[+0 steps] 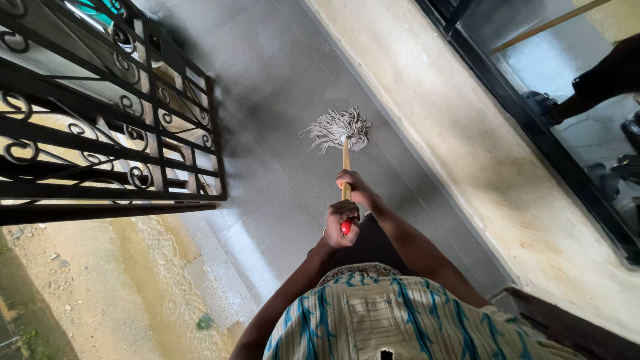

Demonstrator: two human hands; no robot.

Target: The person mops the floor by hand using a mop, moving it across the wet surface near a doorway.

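A string mop with a pale stringy head (335, 129) rests on the grey tiled floor (280, 100). Its wooden handle (346, 167) runs back toward me and ends in a red tip. My right hand (355, 187) grips the handle higher up, nearer the mop head. My left hand (341, 223) is closed around the red end of the handle. Both arms reach forward over my patterned blue and cream shirt (373, 320).
A black wrought-iron railing (113, 133) stands on the left. Below it lie wet steps (213, 273) and sandy ground (87, 287). A cream wall (480, 133) runs along the right, with a dark-framed glass window (567, 100) reflecting a person.
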